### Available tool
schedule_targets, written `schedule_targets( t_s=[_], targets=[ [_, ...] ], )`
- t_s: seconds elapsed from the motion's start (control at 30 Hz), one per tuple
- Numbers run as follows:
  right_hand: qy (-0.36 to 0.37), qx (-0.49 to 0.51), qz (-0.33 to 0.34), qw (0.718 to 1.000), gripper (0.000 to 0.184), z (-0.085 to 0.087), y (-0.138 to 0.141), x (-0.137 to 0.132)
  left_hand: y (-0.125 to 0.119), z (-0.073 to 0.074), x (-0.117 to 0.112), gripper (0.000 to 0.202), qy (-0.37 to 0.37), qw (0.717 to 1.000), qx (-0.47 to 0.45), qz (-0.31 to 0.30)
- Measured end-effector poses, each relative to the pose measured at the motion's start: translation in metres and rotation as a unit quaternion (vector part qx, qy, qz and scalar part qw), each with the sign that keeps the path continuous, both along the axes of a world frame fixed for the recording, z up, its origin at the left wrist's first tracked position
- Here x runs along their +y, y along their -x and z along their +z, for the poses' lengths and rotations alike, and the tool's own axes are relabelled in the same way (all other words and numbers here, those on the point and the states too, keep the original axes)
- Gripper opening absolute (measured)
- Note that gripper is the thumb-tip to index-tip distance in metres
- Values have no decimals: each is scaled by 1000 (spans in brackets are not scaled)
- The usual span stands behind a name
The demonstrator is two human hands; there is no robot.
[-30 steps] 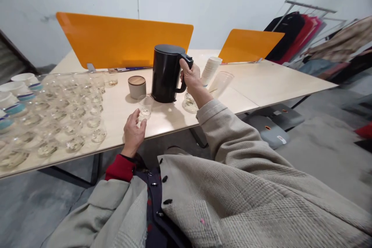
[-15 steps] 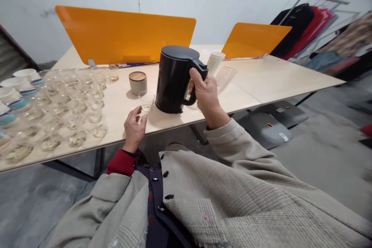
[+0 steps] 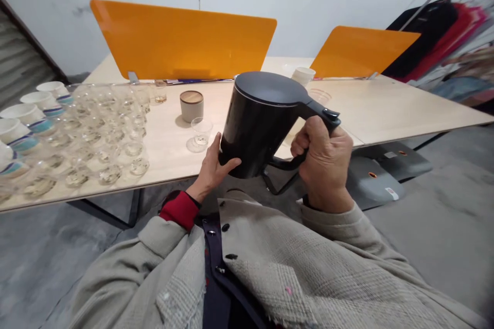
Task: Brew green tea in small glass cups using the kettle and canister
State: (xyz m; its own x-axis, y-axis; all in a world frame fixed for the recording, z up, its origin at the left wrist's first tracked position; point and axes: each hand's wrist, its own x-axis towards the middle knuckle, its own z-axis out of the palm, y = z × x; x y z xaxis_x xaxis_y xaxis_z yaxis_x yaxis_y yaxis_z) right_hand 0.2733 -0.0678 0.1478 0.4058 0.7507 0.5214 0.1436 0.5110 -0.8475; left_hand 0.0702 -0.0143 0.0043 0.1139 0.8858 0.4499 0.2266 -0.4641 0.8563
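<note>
A black electric kettle (image 3: pixel 254 128) with a dark grey lid is held up at the front edge of the table, slightly tilted. My right hand (image 3: pixel 326 162) is wrapped round its handle. At the kettle's lower left is my left hand (image 3: pixel 212 169), thumb and fingers spread, the thumb overlapping the kettle's side; whether it presses on it I cannot tell. Just beyond that hand, a clear plastic cup (image 3: pixel 201 131) with small dark bits at its bottom stands on the table. Behind it sits a grey canister (image 3: pixel 192 108) with a wooden lid.
Rows of clear cups (image 3: pixel 104 149) with bits inside cover the table's left part, beside several white-and-blue paper cups (image 3: pixel 33 118). Orange dividers (image 3: pixel 181 41) stand at the back. Stacked white cups (image 3: pixel 303 76) are behind the kettle. Grey seats (image 3: pixel 370 180) sit below the table's right side.
The kettle has come up and toward me, to the right, in my right hand. My left hand has moved right from near the clear cup to the kettle's side.
</note>
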Motion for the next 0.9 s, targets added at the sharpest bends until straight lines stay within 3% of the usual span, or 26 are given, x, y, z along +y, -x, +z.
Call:
schedule_targets(
  t_s=[0.1, 0.27, 0.43, 0.67, 0.9],
  targets=[
    [3, 13, 9, 1000, 52, 7, -4, -4, -6, 3, 5, 104, 19, 998, -34, -54],
    [-6, -14, 28, 999, 41, 25, -11, -8, -17, 11, -13, 114, 33, 994, -84, -56],
    [1, -93, 49, 994, 37, 51, -15, -4, -37, 25, -32, 110, 68, 984, -143, -79],
    [80, -177, 69, 979, 36, 85, -5, 12, -60, 49, -47, 100, 172, 933, -296, -110],
    [129, -229, 67, 963, 35, 100, 11, 29, -69, 53, -42, 101, 213, 905, -355, -93]
  ],
)
